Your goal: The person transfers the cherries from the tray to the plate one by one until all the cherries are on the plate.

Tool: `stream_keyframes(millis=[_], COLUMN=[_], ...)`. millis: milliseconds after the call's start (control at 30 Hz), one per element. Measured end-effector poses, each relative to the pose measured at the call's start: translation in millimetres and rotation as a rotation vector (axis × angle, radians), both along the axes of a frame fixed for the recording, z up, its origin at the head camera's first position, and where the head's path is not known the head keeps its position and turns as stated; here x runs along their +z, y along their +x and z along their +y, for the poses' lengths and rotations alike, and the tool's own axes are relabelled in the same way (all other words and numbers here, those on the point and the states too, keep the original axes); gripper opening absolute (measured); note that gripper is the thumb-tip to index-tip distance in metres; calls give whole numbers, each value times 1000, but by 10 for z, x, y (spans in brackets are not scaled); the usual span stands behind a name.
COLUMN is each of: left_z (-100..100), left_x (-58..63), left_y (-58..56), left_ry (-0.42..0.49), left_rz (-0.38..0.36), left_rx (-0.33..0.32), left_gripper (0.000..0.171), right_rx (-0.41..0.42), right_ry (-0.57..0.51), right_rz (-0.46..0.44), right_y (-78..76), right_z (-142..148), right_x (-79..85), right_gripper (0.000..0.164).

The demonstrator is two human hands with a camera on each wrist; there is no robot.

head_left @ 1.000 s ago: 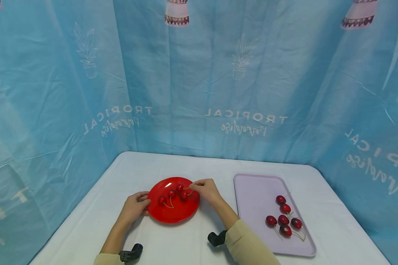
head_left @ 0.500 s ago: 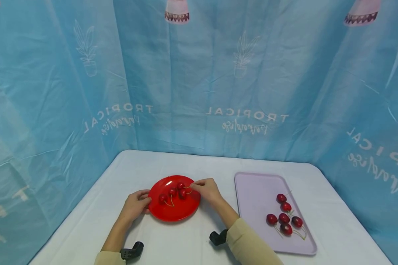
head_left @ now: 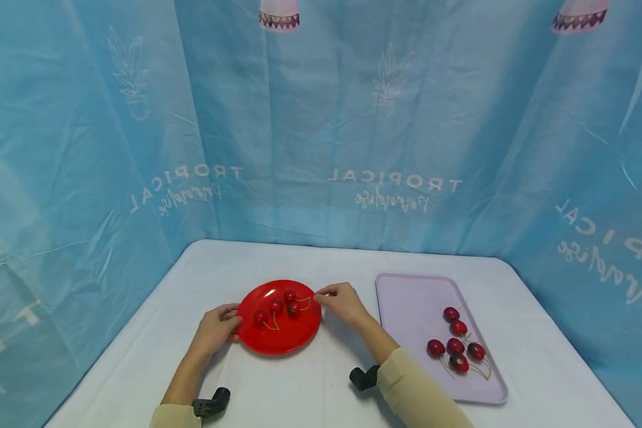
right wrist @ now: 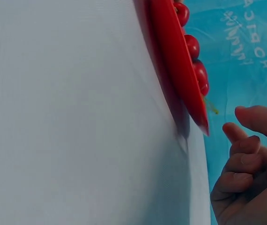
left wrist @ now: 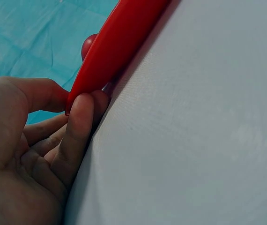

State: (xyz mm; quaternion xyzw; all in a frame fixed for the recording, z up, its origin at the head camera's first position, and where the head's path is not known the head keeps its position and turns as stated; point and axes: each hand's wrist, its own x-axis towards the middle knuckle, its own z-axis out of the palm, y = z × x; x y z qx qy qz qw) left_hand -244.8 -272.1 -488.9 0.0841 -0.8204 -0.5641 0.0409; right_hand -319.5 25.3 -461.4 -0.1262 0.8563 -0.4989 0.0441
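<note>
My left hand (head_left: 214, 331) pinches the left edge of a round red plate (head_left: 279, 343). In the left wrist view its thumb lies on top of the rim and the fingers (left wrist: 81, 112) are underneath, between plate and table. Several red cherries (head_left: 260, 317) with thin stems lie on the plate. My right hand (head_left: 345, 303) is just off the plate's right edge, near the stems of two cherries (head_left: 293, 309). The right wrist view shows its thumb and index finger apart with nothing between them, the other fingers loosely bent.
To the right, a pale purple tray (head_left: 406, 309) holds several more cherries (head_left: 459, 363) toward its right side. Both stand on a white-covered table (head_left: 278, 392). Blue printed curtains (head_left: 299, 137) hang behind and at both sides.
My right hand has let go of the cherry stems and drawn back slightly to the right of the plate. My left hand keeps its hold on the rim.
</note>
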Motion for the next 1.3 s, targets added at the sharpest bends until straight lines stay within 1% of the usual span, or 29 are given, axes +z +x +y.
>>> stream_keyframes(millis=[200, 333, 500, 633, 867, 1133, 1300], left_z=[-4, 1, 6, 8, 12, 12, 2], left_x=[3, 3, -2, 8, 17, 7, -10], left_y=[4, 7, -3, -7, 33, 22, 16], left_ry=[3, -7, -7, -22, -18, -1, -9], left_rz=[6, 8, 8, 8, 14, 16, 17], left_rx=[4, 4, 1, 3, -5, -11, -5], left_gripper=[42, 42, 42, 42, 42, 42, 41], right_rx=[27, 27, 22, 19, 59, 42, 34], right_ry=[50, 80, 78, 72, 49, 70, 100], right_rz=[7, 24, 60, 65, 66, 87, 92], right_y=[32, 27, 6, 4, 34, 48, 52], right_z=[34, 91, 188, 275, 413, 530, 610], right_x=[80, 105, 146, 180, 224, 264, 283], right_gripper=[22, 22, 20, 20, 22, 18, 19])
